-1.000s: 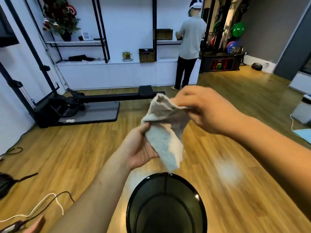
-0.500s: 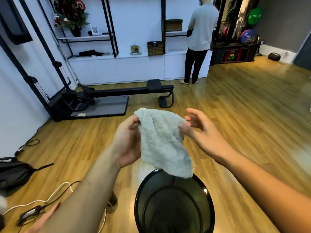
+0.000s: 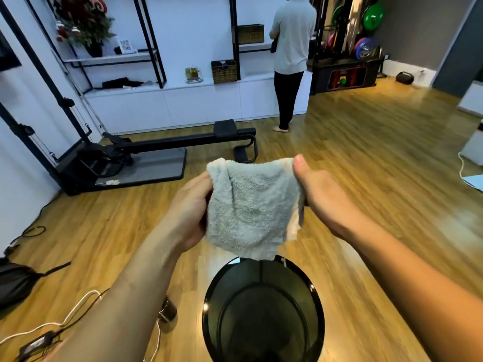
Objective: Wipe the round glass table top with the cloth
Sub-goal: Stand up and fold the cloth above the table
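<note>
My left hand (image 3: 189, 205) grips the cloth's (image 3: 252, 205) left edge, fingers closed on it. The cloth hangs spread in the air above the round black glass desk (image 3: 262, 309). My right hand (image 3: 317, 194) pinches its right corner.

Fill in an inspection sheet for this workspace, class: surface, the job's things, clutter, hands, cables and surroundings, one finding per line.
Surface: round black glass table top below the hands, bare, not yet touched by the cloth.
Job's things: pale cloth held spread in the air above the table.
Clutter: dark bag on the floor at left.
Hands: left hand and right hand each grip a top corner of the cloth.
Cables: white cable and black adapter on the floor.
Surroundings: rowing machine, white shelving, another person facing away.
</note>
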Demonstrator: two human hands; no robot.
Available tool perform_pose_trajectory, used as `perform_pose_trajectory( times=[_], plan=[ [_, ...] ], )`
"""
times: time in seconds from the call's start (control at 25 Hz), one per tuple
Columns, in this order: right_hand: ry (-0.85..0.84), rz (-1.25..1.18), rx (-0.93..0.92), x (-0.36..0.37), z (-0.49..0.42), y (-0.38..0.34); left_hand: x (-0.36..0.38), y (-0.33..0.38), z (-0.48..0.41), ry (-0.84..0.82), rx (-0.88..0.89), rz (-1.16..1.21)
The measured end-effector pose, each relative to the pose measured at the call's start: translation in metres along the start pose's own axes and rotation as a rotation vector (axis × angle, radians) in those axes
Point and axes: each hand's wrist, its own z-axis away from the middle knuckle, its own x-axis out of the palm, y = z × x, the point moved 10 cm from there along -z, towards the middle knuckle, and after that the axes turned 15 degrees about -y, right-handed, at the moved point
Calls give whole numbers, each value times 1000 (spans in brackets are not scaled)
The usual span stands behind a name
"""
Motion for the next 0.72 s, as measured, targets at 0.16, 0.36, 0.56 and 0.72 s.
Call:
perform_pose_trajectory(
  times=[0.16, 0.36, 0.56, 0.72],
  plan=[
    [-136, -124, -109, 17, 7, -1, -12, 4, 3, 202, 47, -72],
    [222, -214, 54, -10, 28, 51, 16, -74, -1, 15, -223, 164],
    [216, -475, 412, -12, 98, 180, 64, -167, -22, -133, -306, -14],
    [-65, -262, 484, -8, 163, 281, 127, -274, -41, -460, -456, -540]
  ],
)
